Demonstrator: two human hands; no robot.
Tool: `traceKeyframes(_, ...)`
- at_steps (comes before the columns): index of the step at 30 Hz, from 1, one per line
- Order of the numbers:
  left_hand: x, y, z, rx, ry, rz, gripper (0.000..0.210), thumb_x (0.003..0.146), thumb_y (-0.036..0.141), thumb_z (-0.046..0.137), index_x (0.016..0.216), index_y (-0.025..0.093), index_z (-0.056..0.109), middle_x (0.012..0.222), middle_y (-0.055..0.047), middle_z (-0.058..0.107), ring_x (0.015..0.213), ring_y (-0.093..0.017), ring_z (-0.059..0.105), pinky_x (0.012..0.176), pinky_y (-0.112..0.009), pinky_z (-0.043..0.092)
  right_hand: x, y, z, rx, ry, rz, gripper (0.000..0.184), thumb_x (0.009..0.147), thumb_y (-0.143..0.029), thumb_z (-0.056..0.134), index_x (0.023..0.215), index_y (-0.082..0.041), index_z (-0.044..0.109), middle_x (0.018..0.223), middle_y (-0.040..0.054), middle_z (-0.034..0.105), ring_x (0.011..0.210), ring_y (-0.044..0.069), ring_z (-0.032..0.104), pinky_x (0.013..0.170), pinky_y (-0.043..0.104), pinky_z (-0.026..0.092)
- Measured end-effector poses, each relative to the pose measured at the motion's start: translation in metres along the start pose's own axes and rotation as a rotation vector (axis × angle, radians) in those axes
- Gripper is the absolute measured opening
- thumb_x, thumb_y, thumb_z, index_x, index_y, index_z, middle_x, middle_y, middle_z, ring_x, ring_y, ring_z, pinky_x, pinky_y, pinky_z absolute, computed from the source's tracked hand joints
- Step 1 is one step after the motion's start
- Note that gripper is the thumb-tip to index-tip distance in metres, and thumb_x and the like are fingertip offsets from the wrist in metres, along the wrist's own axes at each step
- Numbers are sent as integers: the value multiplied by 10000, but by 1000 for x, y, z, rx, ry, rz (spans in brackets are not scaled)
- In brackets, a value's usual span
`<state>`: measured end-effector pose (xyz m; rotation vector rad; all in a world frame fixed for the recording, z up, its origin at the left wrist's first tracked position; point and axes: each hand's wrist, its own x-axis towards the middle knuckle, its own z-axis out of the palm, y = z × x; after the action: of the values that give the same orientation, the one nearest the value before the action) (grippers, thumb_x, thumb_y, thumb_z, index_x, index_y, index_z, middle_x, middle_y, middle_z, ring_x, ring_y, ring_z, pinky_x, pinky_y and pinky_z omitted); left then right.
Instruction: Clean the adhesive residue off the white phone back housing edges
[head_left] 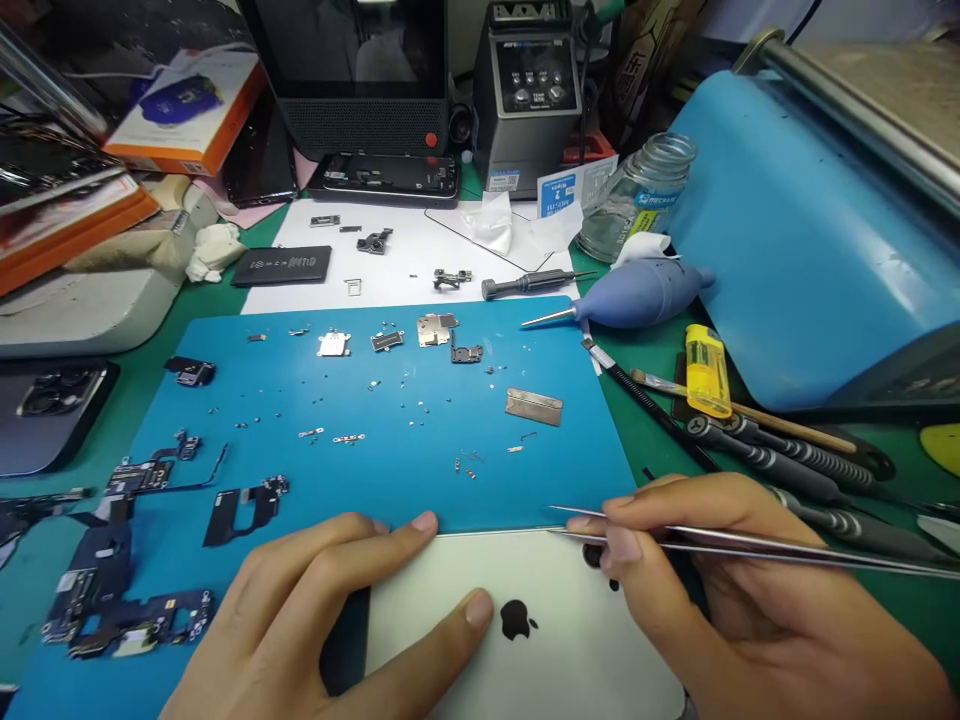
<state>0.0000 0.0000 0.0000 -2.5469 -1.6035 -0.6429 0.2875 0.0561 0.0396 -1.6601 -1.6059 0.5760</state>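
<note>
A pale phone back housing (pixel 442 575) with a black apple logo lies at the front edge of the view, its round camera openings at the right end. My left hand (pixel 300 610) grips it from the left, thumb pressed on the back and index finger along the far long edge. In my right hand (pixel 720 580) a pair of metal tweezers (pixel 720 540) is pinched between thumb and index finger. The tips of the tweezers are slightly apart, over the far edge of the housing. My right fingers also hover by the camera openings and partly cover them.
A blue mat (pixel 375 400) carries tiny screws, metal shields and flex boards (pixel 127 590). Behind it are a black battery (pixel 282 265), a screwdriver (pixel 532 283) and a blue air blower (pixel 637 292). A yellow lighter (pixel 707 370) and more screwdrivers (pixel 765 460) lie to the right.
</note>
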Motion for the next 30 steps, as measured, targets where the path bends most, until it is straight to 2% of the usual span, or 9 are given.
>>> traceKeyframes(5, -1, 2, -3, -55, -92, -38, 414, 1175, 670, 593, 1582, 689, 663, 1673, -5, 607, 1485, -326, 587, 863, -338, 633, -4, 11, -2, 13, 11, -27, 132, 1086, -455, 792, 1009, -357, 835, 1006, -30, 875, 931, 161, 865, 789, 180, 681)
traceKeyframes(7, 3, 2, -9, -62, -110, -20, 453, 1151, 670, 652, 1603, 647, 667, 1638, -41, 588, 1461, -307, 601, 923, -346, 652, -1, 11, -3, 5, -15, -51, 175, 1091, -494, 788, 1004, -353, 847, 988, -25, 880, 905, 168, 860, 724, 191, 667)
traceKeyframes(9, 9, 3, -16, -59, -97, 37, 559, 1133, 655, 704, 1682, 593, 611, 1512, -74, 593, 1390, -278, 621, 1027, -367, 642, 4, 9, -2, 5, -28, -33, 238, 1066, -557, 805, 1004, -332, 852, 966, 5, 881, 873, 204, 861, 652, 234, 659)
traceKeyframes(11, 15, 6, -20, -68, -73, 64, 598, 1148, 627, 695, 1727, 523, 584, 1381, -75, 580, 1344, -256, 605, 1147, -386, 573, 11, 4, 1, 31, -27, 2, 331, 1012, -637, 837, 1004, -307, 848, 924, 41, 866, 857, 259, 859, 630, 294, 672)
traceKeyframes(14, 19, 14, -21, -119, -22, 70, 486, 1180, 577, 663, 1640, 424, 687, 1259, -42, 551, 1270, -208, 556, 1234, -357, 420, 18, -5, 7, 66, -7, 36, 433, 949, -723, 857, 1014, -295, 837, 878, 61, 842, 857, 300, 853, 646, 342, 693)
traceKeyframes(17, 20, 25, -16, -144, 59, 33, 414, 1199, 559, 618, 1529, 342, 743, 1181, -25, 547, 1173, -192, 522, 1225, -385, 372, 19, -9, 11, 78, 3, 41, 470, 926, -755, 859, 1014, -294, 833, 872, 64, 837, 853, 305, 852, 636, 343, 690)
traceKeyframes(20, 21, 31, -10, -161, 112, 12, 418, 1204, 545, 600, 1494, 279, 741, 1123, -22, 582, 1129, -193, 516, 1182, -398, 408, 15, -8, 10, 77, -7, 49, 476, 918, -753, 873, 1015, -288, 841, 873, 65, 841, 818, 298, 848, 595, 331, 674)
traceKeyframes(24, 28, 27, -13, -204, 128, 61, 399, 1220, 507, 582, 1476, 256, 757, 1039, 15, 641, 1036, -150, 576, 1089, -344, 465, 13, -8, 4, 55, -93, 53, 402, 984, -691, 850, 981, -289, 859, 867, 49, 856, 691, 240, 827, 492, 265, 617)
traceKeyframes(30, 31, 25, -14, -261, 166, 47, 342, 1238, 444, 576, 1434, 249, 778, 991, 25, 627, 949, -130, 577, 997, -337, 464, 17, -16, 3, 24, -86, -76, 257, 1065, -547, 809, 973, -314, 865, 956, 4, 886, 785, 175, 881, 611, 153, 657)
